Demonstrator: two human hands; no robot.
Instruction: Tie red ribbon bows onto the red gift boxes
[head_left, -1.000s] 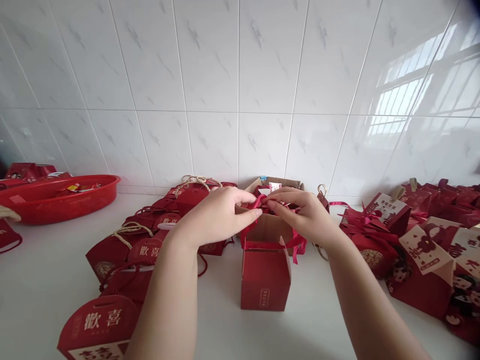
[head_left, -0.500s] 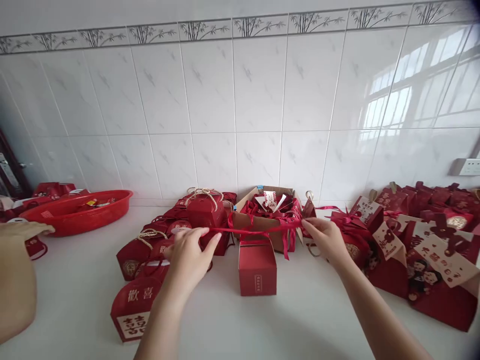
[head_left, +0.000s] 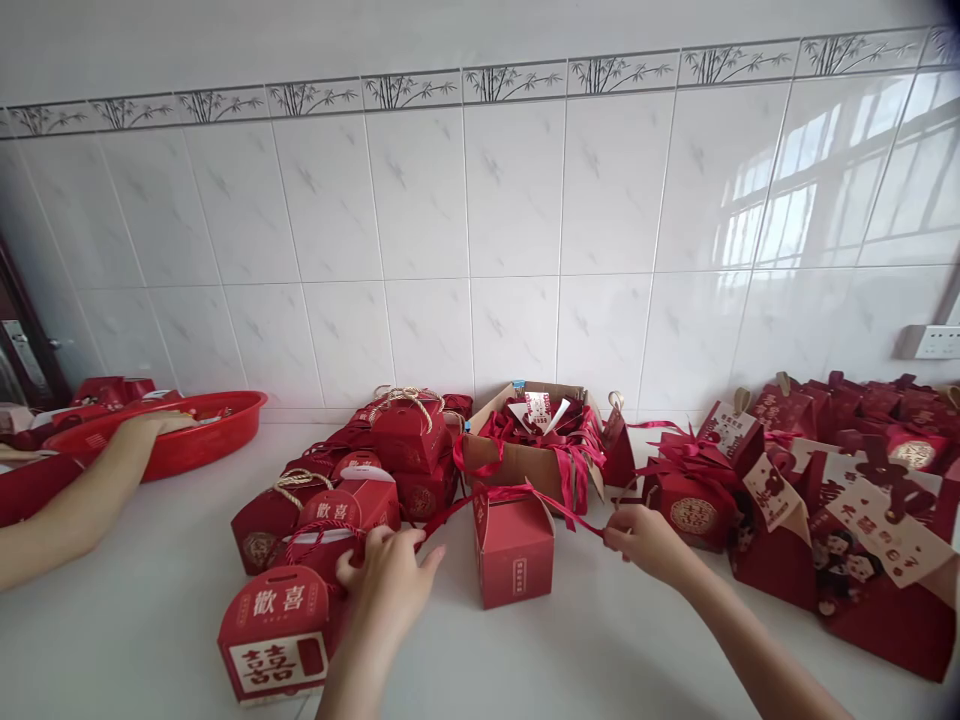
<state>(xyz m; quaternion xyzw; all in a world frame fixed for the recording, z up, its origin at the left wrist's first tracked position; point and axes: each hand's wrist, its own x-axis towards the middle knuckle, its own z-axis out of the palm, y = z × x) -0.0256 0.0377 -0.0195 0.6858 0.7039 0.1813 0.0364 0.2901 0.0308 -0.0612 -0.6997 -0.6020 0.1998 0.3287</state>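
A small red gift box (head_left: 514, 560) stands upright on the white table, midway between my hands. A red ribbon (head_left: 551, 500) lies across its top, with one end running to each side. My left hand (head_left: 394, 575), left of the box, pinches one end of the ribbon between its fingers. On the right, my right hand (head_left: 637, 540) has its fingers closed on the other end. Just behind the box is an open cardboard carton (head_left: 517, 465) full of red ribbons and cards.
Stacked red boxes (head_left: 409, 435) and a box with white lettering (head_left: 274, 635) are at left. Many decorated red boxes (head_left: 885, 570) crowd the right. Another person's arm (head_left: 90, 500) reaches into a red basin (head_left: 180, 450) at far left.
My hands have come down and the ribbon, earlier stretched taut above and behind the box, now rests over its top. The other person's arm has reached into the basin.
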